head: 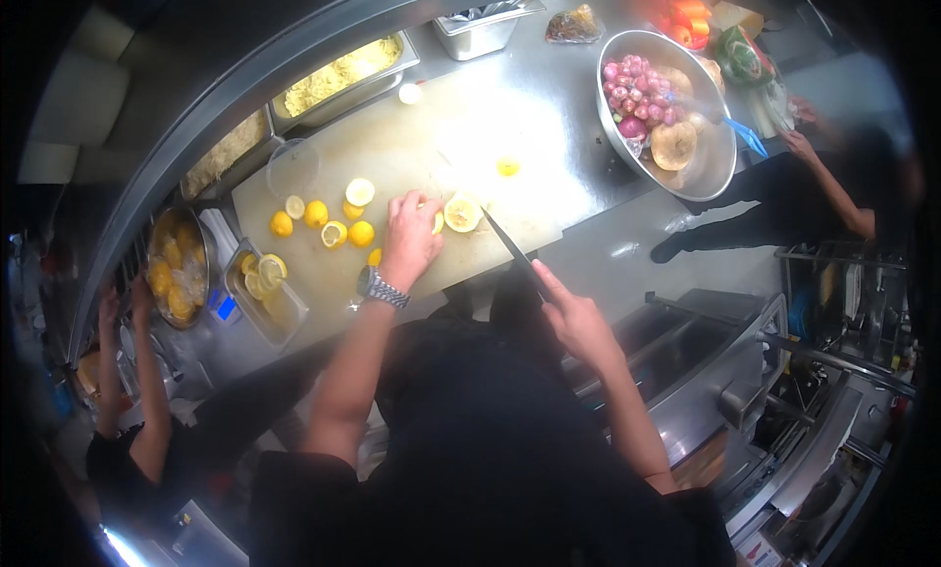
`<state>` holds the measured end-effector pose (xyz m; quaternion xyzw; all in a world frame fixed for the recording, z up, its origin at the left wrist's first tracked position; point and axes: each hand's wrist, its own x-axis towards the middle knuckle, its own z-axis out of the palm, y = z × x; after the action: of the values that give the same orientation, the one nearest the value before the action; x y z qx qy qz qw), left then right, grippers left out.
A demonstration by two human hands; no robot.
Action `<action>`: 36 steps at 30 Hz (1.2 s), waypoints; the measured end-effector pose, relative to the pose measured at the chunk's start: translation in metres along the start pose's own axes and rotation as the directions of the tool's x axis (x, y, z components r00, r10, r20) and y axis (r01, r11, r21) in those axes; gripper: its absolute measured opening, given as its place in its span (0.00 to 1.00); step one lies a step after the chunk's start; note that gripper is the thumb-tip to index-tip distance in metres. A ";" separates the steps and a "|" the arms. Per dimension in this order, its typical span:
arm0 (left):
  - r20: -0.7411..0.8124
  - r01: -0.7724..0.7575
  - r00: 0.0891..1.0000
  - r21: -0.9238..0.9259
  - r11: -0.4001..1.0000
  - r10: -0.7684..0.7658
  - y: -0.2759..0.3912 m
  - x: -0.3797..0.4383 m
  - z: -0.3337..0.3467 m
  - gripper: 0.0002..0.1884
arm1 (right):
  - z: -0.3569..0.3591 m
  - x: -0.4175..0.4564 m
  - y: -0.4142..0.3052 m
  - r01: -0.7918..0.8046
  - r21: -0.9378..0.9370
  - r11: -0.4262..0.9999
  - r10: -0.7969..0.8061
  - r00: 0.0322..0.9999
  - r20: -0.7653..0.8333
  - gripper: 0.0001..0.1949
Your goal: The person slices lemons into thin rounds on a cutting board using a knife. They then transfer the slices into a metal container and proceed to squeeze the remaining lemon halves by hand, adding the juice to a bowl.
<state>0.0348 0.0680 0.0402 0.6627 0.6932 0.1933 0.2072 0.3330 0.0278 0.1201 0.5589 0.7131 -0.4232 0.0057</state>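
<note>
A kitchen knife [509, 241] is gripped in my right hand [577, 317], its tip close to a round lemon slice [462, 213] that lies flat on the cutting board [470, 141]. Just left of the slice, my left hand [413, 232], with a metal watch [387, 288] at the wrist, holds a lemon piece [438, 222], mostly hidden by the fingers. Several whole and cut lemons [361, 234] lie on the board to the left. A small yellow piece [508, 166] rests farther back on the board, where glare washes out the surface.
A steel pan [298, 302] with lemon slices and a bowl of lemons [204, 273] stand left. A large steel bowl [724, 166] with shallots is back right. Metal pans of yellow food [342, 74] line the back. Co-workers' arms [151, 368] show left and right.
</note>
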 end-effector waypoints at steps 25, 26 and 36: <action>0.187 -0.143 0.966 -0.188 0.972 0.179 -0.028 -0.008 -0.037 0.20 | 0.003 0.015 -0.056 0.145 -0.289 0.946 -0.081 0.972 0.222 0.39; 0.183 -0.151 0.966 -0.179 0.972 0.184 -0.029 -0.009 -0.037 0.20 | 0.003 0.016 -0.057 0.146 -0.298 0.943 -0.079 0.971 0.225 0.39; 0.163 -0.228 0.953 -0.168 0.959 0.255 -0.031 -0.006 -0.032 0.20 | 0.010 0.017 -0.065 0.143 -0.304 0.942 -0.080 0.974 0.210 0.40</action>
<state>-0.0086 0.0607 0.0501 0.7404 0.5688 0.2060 0.2931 0.2696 0.0334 0.1444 0.4652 0.7984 -0.3554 0.1411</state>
